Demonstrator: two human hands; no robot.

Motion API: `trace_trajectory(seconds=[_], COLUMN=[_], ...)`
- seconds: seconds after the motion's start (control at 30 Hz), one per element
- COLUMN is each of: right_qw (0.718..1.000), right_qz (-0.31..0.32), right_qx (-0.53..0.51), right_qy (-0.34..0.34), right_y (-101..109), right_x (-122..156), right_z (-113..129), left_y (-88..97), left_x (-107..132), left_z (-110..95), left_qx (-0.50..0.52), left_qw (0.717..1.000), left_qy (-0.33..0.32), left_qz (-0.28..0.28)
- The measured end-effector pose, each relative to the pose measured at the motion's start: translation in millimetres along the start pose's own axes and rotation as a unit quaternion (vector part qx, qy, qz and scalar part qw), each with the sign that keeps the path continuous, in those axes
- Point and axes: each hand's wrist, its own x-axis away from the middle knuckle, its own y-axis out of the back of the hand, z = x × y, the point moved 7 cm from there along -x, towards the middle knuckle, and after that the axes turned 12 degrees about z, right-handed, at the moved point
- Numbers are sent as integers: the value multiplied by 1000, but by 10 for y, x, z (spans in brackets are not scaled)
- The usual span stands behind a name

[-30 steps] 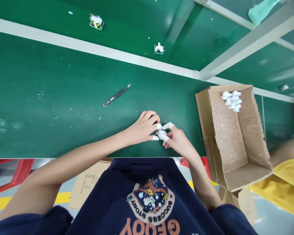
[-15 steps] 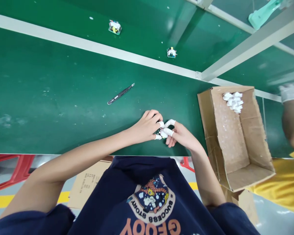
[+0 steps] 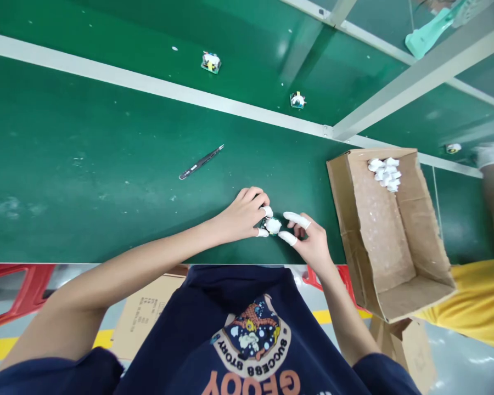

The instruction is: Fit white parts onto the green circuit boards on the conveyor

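The left hand [image 3: 247,215] pinches the small white-topped circuit board [image 3: 273,225] near the table's [image 3: 107,192] front edge, apparently to steady it. The right hand [image 3: 314,244], finger and thumb parted, sits just beside it. Tweezers [image 3: 201,162] lie beyond, probably for easy reach.

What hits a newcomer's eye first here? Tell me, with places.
Probably the large open cardboard box to the right, with small white pieces clustered at its far end. Next, on the green bench, the left hand grips a small white-topped board, the right hand open beside it. Beyond them, to the left, lie dark tweezers.
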Motion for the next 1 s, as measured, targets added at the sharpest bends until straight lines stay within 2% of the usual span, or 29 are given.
trace_trajectory(seconds=[0.1, 0.17, 0.43, 0.57, 0.7, 0.87, 1.0], right_qw=[995, 994, 995, 997, 995, 993, 994], right_qz=[-47, -65, -75, -60, -82, -103, -80], right_qx=[40, 37, 4, 27, 42, 51, 46], right_qy=[72, 85, 65, 47, 33, 40, 51], right_y=[-68, -119, -149, -188, -211, -212, -238], right_x=[80, 73, 13, -7, -25, -28, -36], right_z=[121, 159, 173, 165, 177, 195, 173], left_y=[-5, -6, -8, -10, -27, -21, -10], left_x=[-3, -7, -21, -24, -28, -28, -25], left_z=[-4, -4, 4, 5, 8, 10, 14], left_qx=[-6, -8, 4, 5, 3, 4, 7], left_qw=[1000, 1000, 1000, 1000, 1000, 1000, 1000], left_qy=[-2, -5, -5, 0, -1, 2, 9], left_qz=[-8, -14, -7, -9, -6, -5, -6])
